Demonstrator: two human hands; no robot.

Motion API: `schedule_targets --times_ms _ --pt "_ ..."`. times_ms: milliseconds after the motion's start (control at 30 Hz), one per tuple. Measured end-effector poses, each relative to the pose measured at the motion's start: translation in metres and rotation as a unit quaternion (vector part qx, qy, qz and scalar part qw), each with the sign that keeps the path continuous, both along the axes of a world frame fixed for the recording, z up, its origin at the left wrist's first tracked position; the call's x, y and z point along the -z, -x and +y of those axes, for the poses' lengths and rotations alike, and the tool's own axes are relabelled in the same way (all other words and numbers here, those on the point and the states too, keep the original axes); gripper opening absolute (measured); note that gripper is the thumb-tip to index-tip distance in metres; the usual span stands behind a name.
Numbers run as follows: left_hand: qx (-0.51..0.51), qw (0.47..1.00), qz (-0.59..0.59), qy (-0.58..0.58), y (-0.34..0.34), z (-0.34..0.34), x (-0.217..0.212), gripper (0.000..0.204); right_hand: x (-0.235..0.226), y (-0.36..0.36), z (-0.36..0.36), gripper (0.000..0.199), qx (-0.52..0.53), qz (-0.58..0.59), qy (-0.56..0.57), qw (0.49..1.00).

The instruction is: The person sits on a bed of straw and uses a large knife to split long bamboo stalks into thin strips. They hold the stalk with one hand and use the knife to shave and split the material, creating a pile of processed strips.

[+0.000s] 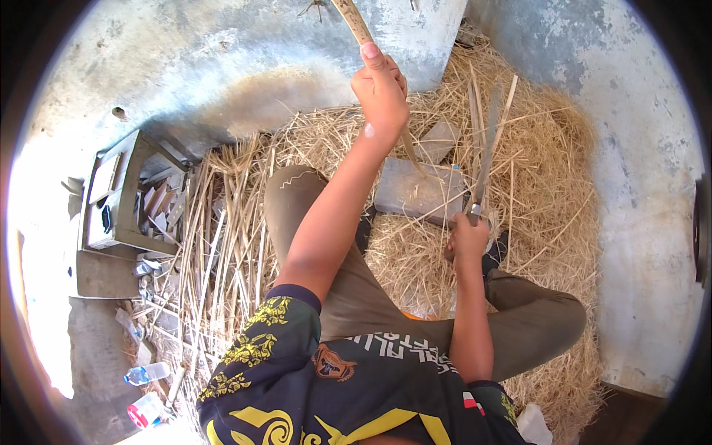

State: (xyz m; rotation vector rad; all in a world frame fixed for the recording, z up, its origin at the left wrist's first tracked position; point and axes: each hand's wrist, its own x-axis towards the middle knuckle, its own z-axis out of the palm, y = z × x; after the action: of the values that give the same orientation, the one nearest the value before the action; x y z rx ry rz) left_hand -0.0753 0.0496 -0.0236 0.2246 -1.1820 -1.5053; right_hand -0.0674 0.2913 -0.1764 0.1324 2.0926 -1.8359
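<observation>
My left hand (383,93), raised at the top middle, is wrapped round a bamboo stick (353,21) with the thumb along it. The stick's upper end runs out toward the wall, and its lower part slants down behind my wrist to a flat greyish block (408,194). Low on the right, my right hand (469,239) grips the handle of a long knife (486,159). Its blade points away from me, beside the block and apart from the stick. The block lies in front of my folded legs; I cannot tell whether it is stone or wood.
Straw-like shavings (545,167) are heaped round the block and along the right wall. Long split strips (215,248) lie at the left. A wooden cabinet (122,200) with clutter stands at the far left, with plastic bottles (147,373) nearer. Walls close off the back and right.
</observation>
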Motion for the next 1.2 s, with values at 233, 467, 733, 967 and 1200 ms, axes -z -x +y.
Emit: schedule_targets --times_ms 233,467,733,967,1200 --pt "0.038 0.999 0.002 0.009 0.01 0.01 -0.006 0.076 0.091 -0.016 -0.016 0.027 -0.008 0.115 0.006 0.993" --pt "0.042 0.999 -0.006 0.002 0.003 0.004 -0.007 0.076 0.061 -0.009 -0.003 0.032 -0.024 0.046 -0.18 0.982" --pt "0.098 0.995 -0.007 0.028 0.002 0.012 -0.012 0.068 0.069 -0.018 -0.028 0.024 0.021 0.08 0.146 0.986" --pt "0.047 0.997 -0.032 0.046 0.009 -0.006 -0.017 0.075 0.111 -0.018 -0.019 0.029 -0.184 0.081 -0.249 0.947" --pt "0.068 0.996 -0.02 0.051 0.016 -0.021 -0.01 0.072 0.013 -0.014 -0.043 0.035 -0.079 0.135 0.082 0.984"
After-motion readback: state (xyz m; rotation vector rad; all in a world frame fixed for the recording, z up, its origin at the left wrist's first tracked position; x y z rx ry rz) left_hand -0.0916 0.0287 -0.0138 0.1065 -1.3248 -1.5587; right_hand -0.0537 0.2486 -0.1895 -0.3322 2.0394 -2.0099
